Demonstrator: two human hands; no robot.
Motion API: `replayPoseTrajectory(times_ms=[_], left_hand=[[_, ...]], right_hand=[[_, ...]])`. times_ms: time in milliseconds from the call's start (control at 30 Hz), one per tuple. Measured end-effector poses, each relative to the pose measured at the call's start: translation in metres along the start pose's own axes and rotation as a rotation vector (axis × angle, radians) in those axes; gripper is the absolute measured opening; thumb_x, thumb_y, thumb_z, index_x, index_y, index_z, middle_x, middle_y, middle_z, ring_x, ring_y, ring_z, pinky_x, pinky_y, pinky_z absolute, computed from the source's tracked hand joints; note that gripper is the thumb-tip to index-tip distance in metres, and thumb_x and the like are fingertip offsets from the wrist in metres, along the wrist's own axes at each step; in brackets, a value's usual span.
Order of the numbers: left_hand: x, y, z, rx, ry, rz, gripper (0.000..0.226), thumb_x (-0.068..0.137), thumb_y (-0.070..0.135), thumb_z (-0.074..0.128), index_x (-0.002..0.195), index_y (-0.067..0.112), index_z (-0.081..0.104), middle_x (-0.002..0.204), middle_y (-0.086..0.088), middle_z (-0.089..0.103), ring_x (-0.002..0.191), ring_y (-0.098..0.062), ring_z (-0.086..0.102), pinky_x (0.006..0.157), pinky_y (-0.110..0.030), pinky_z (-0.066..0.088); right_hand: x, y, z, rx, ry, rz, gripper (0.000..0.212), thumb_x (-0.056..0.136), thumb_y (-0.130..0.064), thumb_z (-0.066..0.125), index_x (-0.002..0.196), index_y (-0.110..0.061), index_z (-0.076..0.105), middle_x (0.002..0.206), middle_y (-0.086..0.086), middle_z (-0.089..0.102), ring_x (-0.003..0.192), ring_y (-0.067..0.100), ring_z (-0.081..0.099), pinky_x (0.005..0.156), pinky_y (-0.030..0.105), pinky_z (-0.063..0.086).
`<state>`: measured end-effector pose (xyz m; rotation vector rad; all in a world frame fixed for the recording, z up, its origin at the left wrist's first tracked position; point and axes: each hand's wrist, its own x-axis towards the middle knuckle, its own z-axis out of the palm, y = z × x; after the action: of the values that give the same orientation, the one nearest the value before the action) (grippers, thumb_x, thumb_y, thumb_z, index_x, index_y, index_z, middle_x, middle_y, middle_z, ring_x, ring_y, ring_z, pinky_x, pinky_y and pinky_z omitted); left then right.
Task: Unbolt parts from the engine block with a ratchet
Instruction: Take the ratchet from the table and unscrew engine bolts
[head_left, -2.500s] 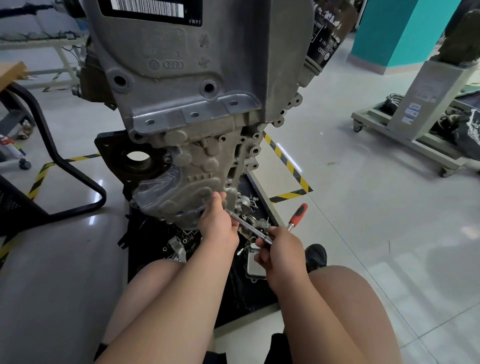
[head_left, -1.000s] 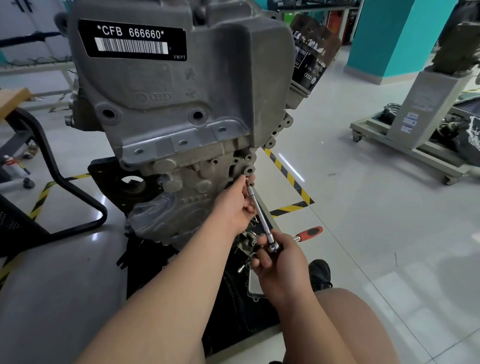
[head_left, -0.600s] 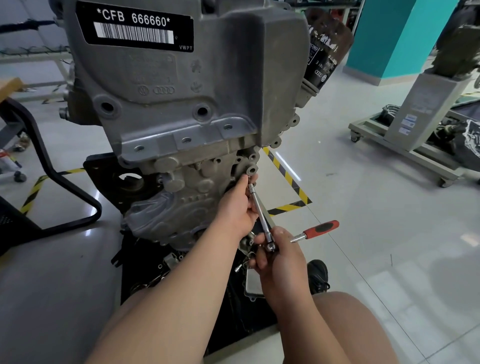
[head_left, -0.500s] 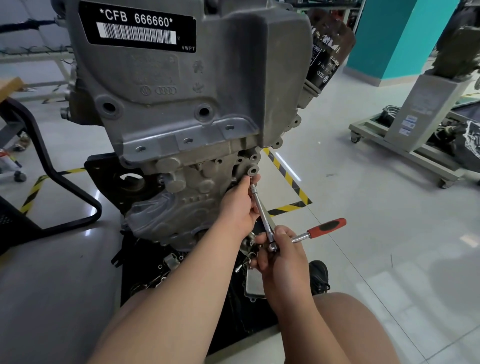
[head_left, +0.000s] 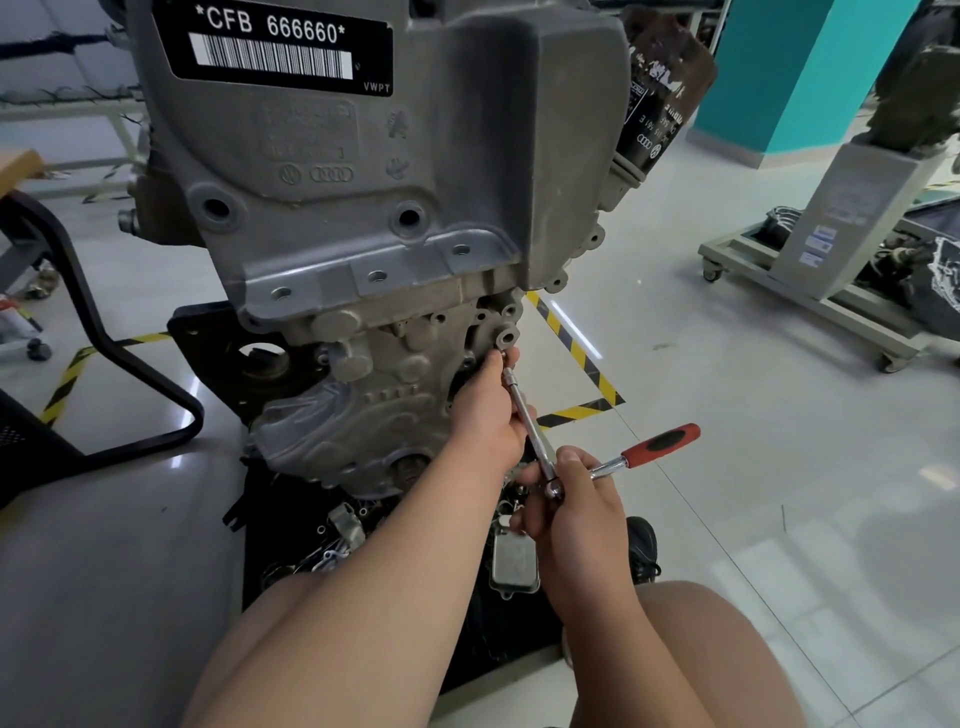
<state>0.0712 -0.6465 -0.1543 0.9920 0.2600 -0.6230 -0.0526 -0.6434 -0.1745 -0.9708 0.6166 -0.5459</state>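
Near floor level: engine block (head_left: 363, 208) stands upright; ratchet (head_left: 660, 446) and its extension (head_left: 531, 428) reach a bolt lug (head_left: 506, 338) at its right edge.
Left hand (head_left: 488, 415): curled round extension near the tip.
Right hand (head_left: 571, 504): grips ratchet head.

A teal pillar (head_left: 810, 73) rises at the far right above a pale, glossy tiled floor (head_left: 779, 493). Before it stands a grey wheeled cart (head_left: 779, 293) (one caster (head_left: 709, 274) shows at its near corner), carrying a boxy grey stand and what may be dark machine parts, too blurred to name. Yellow-and-black tape (head_left: 576, 358) marks a corner on the floor. At left, a bent black tube frame (head_left: 130, 358) rests on the floor near a wooden tabletop corner (head_left: 18, 166).
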Motion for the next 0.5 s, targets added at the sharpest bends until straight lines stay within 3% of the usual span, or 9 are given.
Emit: replayPoseTrajectory(times_ms=[167,367,500], left_hand=[[0.0031,-0.001,0.0059,0.068,0.045,0.027,0.027,0.099,0.036,0.051,0.085,0.02,0.067,0.062,0.01,0.04,0.05,-0.011,0.03,0.038,-0.015,0.03],[0.0074,0.001,0.0054,0.002,0.022,0.02,0.028,0.1,0.028,0.048,0.087,0.013,0.068,0.048,0.006,0.032,0.04,-0.01,0.024,0.037,-0.014,0.026],[0.0068,0.0048,0.0049,0.005,0.012,-0.022,0.025,0.1,0.025,0.049,0.089,0.013,0.068,0.059,0.009,0.039,0.048,-0.011,0.023,0.038,-0.017,0.028]], right_hand=[[0.0017,-0.0013,0.0,0.054,-0.007,0.028,0.018,0.103,-0.017,0.039,0.09,-0.013,0.051,0.07,0.006,0.064,0.04,0.015,0.039,0.046,0.03,0.045],[0.0026,-0.0031,0.0014,-0.05,-0.03,-0.049,0.021,0.103,-0.02,0.039,0.09,-0.01,0.051,0.072,0.004,0.065,0.04,0.015,0.041,0.045,0.026,0.044],[0.0046,-0.0048,0.0034,-0.196,0.009,-0.152,0.019,0.102,-0.018,0.04,0.086,-0.018,0.05,0.07,0.0,0.066,0.041,0.014,0.044,0.043,0.022,0.042]])
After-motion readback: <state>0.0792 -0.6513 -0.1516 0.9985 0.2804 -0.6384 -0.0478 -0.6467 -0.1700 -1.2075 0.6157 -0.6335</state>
